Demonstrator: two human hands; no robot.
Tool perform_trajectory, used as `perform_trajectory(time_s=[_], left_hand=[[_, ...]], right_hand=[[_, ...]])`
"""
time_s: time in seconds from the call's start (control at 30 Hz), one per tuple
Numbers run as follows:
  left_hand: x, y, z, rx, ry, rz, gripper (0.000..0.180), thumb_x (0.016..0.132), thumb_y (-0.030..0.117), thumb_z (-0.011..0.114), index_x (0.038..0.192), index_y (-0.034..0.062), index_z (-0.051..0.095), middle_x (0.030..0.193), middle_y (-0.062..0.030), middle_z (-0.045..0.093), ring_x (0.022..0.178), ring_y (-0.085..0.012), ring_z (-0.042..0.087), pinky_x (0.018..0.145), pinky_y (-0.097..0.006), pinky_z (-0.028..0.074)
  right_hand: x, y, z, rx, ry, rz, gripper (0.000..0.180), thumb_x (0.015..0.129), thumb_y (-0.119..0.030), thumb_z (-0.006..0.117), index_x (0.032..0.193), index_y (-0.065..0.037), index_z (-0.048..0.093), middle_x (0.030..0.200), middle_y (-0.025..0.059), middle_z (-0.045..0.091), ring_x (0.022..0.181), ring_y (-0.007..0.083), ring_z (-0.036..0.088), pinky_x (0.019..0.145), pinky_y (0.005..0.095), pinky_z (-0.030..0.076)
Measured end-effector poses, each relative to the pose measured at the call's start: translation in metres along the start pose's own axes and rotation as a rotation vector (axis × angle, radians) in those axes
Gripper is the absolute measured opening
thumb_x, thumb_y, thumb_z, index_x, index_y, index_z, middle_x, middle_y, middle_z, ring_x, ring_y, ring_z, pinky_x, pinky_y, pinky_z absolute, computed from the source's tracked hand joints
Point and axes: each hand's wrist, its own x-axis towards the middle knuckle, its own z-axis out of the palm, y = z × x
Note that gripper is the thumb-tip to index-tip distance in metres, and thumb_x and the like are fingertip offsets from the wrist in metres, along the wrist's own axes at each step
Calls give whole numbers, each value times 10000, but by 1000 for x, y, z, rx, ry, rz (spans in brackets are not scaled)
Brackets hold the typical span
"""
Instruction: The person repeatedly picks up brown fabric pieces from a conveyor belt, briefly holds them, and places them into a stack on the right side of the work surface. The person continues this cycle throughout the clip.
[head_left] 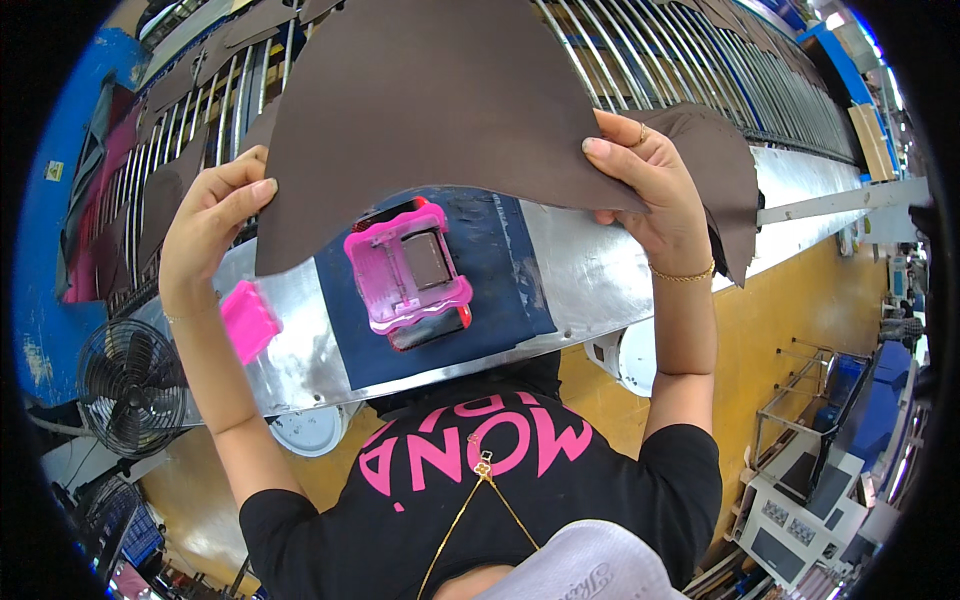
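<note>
The left hand [215,210] pinches the dark brown sheet [430,110] at its eight o'clock edge, thumb over fingers; the right hand [648,180] grips it near four o'clock. The sheet spans between them. At its six o'clock, a pink holder [380,280] sits on a dark blue mat [505,300] over the metal table [595,270]. From the holder, a pink block [248,320] lies at eight o'clock, a black fan [132,385] farther that way, metal bars [690,60] at two.
</note>
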Motion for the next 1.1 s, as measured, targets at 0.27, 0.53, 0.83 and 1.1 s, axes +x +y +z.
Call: perform_trajectory(time_s=[0.27, 0.53, 0.83, 1.1], left_hand=[[9, -7, -13, -214, 129, -68, 351, 883, 216, 572, 1139, -23, 571, 945, -60, 660, 798, -87, 631, 668, -203, 503], [32, 2, -5, -333, 458, 11, 381, 885, 208, 575, 1186, -21, 528, 927, -42, 653, 673, -38, 612, 510, -129, 455], [41, -8, -27, -347, 312, 74, 257, 884, 132, 585, 1106, 23, 517, 856, -49, 660, 439, -2, 544, 306, -90, 297], [35, -58, -98, -388, 651, 223, 169, 907, 71, 541, 1054, 132, 485, 894, -11, 616, 537, -50, 531, 395, -160, 379]], right_hand=[[8, 3, 17, 105, -84, 140, 306, 847, -95, 619, 1102, 68, 572, 780, 117, 655, 526, 124, 610, 425, 223, 474], [9, 4, 26, 13, -155, 155, 366, 851, -119, 612, 1150, 81, 544, 794, 124, 663, 566, 122, 641, 508, 207, 538], [14, 11, 27, -14, -155, 161, 410, 893, -204, 582, 1187, 74, 517, 872, 148, 657, 645, 152, 665, 545, 233, 553], [-12, 2, -32, -464, 493, -238, 344, 938, -209, 518, 1184, 31, 535, 994, 171, 646, 832, 186, 665, 703, 250, 551]])
